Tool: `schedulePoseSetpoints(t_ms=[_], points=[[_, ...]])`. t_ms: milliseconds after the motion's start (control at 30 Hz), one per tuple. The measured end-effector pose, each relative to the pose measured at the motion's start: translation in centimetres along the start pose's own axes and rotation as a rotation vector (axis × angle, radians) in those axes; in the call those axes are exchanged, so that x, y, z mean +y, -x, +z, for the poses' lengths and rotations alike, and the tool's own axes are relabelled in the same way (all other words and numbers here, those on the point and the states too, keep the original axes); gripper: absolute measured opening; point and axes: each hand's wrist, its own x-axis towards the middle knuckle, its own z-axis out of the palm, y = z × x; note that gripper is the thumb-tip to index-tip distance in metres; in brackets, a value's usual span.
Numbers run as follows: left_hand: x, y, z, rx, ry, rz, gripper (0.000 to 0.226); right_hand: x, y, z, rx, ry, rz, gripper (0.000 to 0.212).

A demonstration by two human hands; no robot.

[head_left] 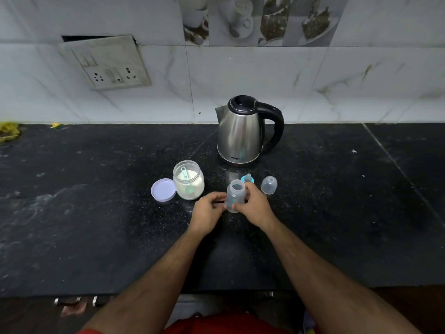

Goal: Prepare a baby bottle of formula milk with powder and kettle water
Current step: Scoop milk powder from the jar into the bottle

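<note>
A clear baby bottle without its top stands on the black counter at the centre. My right hand wraps around the bottle's right side. My left hand touches its lower left side with the fingertips. Behind the bottle lie the teal ring with its teat and a clear dome cap. To the left stands an open jar of white powder with a teal scoop inside, and its lilac lid lies beside it. A steel kettle with a black handle stands at the back.
A tiled wall with a socket plate rises behind the counter. Something yellow lies at the far left edge. The counter's front edge runs just in front of my body.
</note>
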Motion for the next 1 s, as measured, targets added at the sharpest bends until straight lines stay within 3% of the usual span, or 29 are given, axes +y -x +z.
schedulePoseSetpoints(t_ms=[733,867,1000], points=[[0.2,0.2,-0.9,0.029,-0.082,-0.073,0.036,0.7,-0.3,1.2,0.014,0.035,0.013,0.066],[-0.3,0.5,-1.1,0.100,-0.069,-0.064,0.028,0.7,0.2,0.3,0.074,0.124,0.026,0.056],[-0.9,1.0,-1.6,0.208,-0.008,-0.063,0.017,0.0,0.3,-0.8,0.199,0.149,0.007,0.034]])
